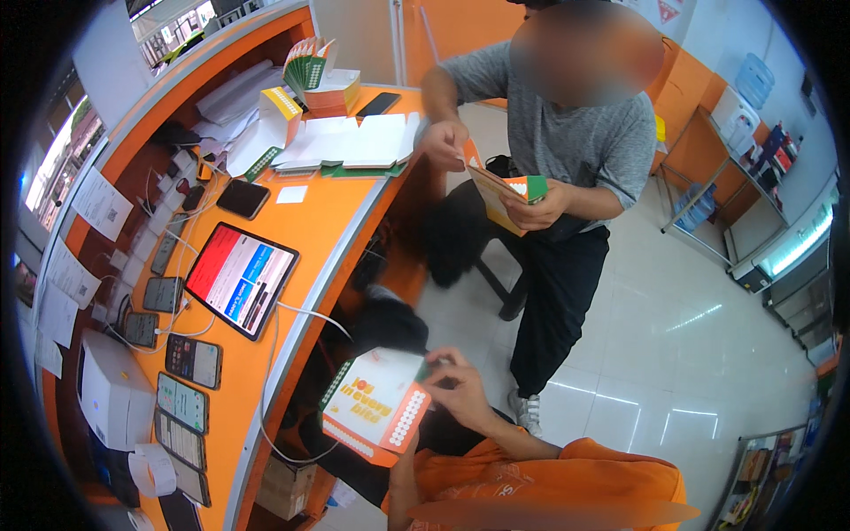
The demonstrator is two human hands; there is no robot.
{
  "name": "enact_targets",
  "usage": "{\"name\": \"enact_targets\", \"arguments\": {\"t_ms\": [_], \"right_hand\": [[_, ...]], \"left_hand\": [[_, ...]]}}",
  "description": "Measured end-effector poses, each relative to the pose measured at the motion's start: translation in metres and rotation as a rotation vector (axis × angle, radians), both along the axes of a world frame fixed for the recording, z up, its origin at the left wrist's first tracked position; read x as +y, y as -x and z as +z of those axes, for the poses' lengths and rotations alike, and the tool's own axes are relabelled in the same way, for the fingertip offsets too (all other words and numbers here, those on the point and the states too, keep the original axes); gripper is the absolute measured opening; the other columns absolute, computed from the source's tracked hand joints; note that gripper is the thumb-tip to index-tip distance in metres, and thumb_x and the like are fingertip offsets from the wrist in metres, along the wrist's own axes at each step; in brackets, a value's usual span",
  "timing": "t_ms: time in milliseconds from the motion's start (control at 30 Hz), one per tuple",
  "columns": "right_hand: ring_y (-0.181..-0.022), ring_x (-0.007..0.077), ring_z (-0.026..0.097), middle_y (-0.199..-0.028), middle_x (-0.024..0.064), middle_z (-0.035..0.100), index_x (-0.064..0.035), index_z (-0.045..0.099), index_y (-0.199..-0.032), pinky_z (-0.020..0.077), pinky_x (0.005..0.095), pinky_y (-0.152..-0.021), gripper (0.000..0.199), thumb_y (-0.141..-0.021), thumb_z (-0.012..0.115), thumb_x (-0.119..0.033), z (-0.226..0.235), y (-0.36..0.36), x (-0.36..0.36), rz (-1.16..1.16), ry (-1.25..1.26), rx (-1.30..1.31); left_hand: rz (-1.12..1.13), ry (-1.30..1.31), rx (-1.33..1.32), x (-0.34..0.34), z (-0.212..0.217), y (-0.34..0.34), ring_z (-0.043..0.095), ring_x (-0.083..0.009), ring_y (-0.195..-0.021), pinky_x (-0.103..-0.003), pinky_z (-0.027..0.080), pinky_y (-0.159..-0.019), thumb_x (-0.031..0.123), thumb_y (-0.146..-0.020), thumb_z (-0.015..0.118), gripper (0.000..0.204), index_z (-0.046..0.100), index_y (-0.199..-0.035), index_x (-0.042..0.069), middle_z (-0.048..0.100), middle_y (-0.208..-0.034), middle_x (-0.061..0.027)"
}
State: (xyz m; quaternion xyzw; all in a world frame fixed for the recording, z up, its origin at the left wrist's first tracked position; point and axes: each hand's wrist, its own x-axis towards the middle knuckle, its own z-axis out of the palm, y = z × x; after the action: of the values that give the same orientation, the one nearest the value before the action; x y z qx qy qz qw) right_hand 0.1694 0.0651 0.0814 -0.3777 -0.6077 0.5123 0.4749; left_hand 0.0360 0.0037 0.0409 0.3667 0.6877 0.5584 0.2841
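A small white, orange and green food carton [376, 403], partly folded, is held over my lap. My right hand [460, 389] pinches a green flap at its right corner between thumb and fingers. Under the carton's near edge, my left hand [405, 469] supports it; most of its fingers are hidden behind the board. Across from me, a seated person in a grey shirt holds a similar carton [500, 190] with both hands.
Left of me stands an orange counter [328, 232] bearing a tablet [242, 279], several phones, cables, flat carton blanks [350, 142] and stacked cartons [332, 93]. A white cable [314, 311] hangs over its edge near my carton. A white printer-like box [115, 389] sits at the counter's back.
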Motion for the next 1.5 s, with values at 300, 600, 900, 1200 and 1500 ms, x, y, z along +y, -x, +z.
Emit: {"name": "enact_targets", "arguments": {"t_ms": [300,600,900,1200,1500], "right_hand": [[-0.133,0.0264,0.048,-0.136,0.0111,0.049,-0.0065,0.055,-0.128,0.0441,0.043,-0.109,0.063,-0.073,0.084,0.005,-0.009,-0.009,-0.001,0.132,0.137,0.373],[-0.129,0.0291,0.055,-0.138,0.0185,0.056,0.0037,0.062,-0.123,0.0484,0.0436,-0.104,0.03,-0.097,0.064,-0.012,0.011,-0.039,0.021,0.384,0.137,0.225],[-0.114,0.018,0.061,-0.121,0.0108,0.065,0.0027,0.064,-0.115,0.0489,0.0323,-0.097,0.026,-0.095,0.068,-0.014,0.01,-0.061,0.024,0.422,0.425,-0.141],[-0.096,0.0155,0.067,-0.11,0.0098,0.071,0.0006,0.064,-0.121,0.0538,0.0316,-0.089,0.037,-0.089,0.076,-0.014,0.014,-0.063,0.019,0.426,0.423,-0.41],[-0.087,0.0178,0.069,-0.1,0.0117,0.073,0.0032,0.07,-0.108,0.054,0.0311,-0.08,0.028,-0.085,0.077,-0.011,0.007,-0.061,0.017,0.413,0.268,-0.522]], "left_hand": [[-0.02,-0.037,-0.114,0.004,0.01,0.023,0.061,-0.0264,-0.107,-0.036,0.048,-0.091,0.017,-0.095,0.066,0.029,0.065,-0.118,-0.001,0.065,-0.112,-0.0137],[-0.672,-0.192,-0.217,0.016,0.077,0.068,0.061,-0.0268,-0.108,-0.036,0.048,-0.093,0.017,-0.092,0.069,0.03,0.066,-0.116,0.0,0.065,-0.111,-0.0134],[-0.908,0.117,0.007,0.013,0.043,0.024,0.064,-0.0277,-0.103,-0.04,0.048,-0.092,0.026,-0.086,0.078,0.03,0.069,-0.104,0.003,0.066,-0.105,-0.0128],[-0.667,0.065,0.09,-0.002,0.003,-0.013,0.066,-0.0334,-0.096,-0.043,0.05,-0.085,0.037,-0.093,0.072,0.041,0.063,-0.11,0.001,0.066,-0.101,-0.0162],[-0.683,0.109,0.397,0.003,0.004,-0.014,0.065,-0.0364,-0.101,-0.045,0.05,-0.086,0.024,-0.085,0.076,0.034,0.064,-0.108,0.002,0.066,-0.107,-0.0166]]}}
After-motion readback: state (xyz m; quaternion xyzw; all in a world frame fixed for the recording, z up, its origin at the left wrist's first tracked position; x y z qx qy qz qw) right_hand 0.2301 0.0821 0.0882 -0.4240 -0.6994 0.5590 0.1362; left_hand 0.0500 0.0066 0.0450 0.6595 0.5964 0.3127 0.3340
